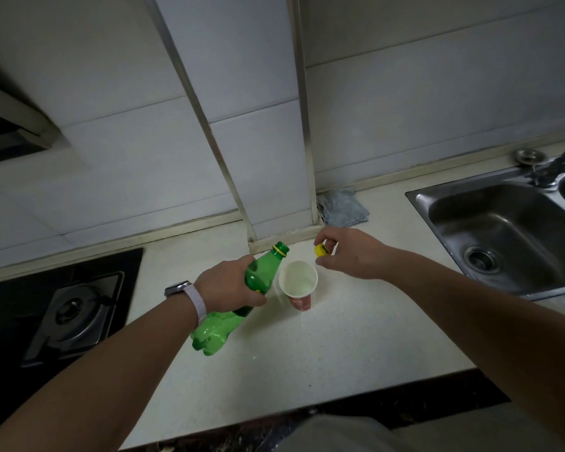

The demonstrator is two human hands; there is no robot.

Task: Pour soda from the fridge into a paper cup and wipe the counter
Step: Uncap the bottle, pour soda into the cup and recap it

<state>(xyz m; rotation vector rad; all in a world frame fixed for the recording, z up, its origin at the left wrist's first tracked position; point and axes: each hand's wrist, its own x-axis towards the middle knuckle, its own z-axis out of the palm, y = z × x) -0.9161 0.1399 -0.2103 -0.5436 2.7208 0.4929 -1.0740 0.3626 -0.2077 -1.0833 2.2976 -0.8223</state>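
**Mia:** Where is the bottle (242, 295)?

**Tom:** The left hand (229, 285) has its fingers curled round the middle of it. It leans over, with its bottom low on the left and its open mouth high on the right. The mouth is just beside the rim of the cup (298, 283), at its far left side. It is not over the cup yet.

**Mia:** And the cup?

**Tom:** It stands up on the counter (340, 337), between the two hands. It looks empty.

**Mia:** What does the right hand (349, 254) do?

**Tom:** It pinches the yellow cap (321, 250) with its fingertips, just behind the cup.

**Mia:** Which hand pours?

**Tom:** The left, I think. It needs to go a little right and tip more.

**Mia:** And the cloth (343, 207)?

**Tom:** By the wall, behind the right hand.
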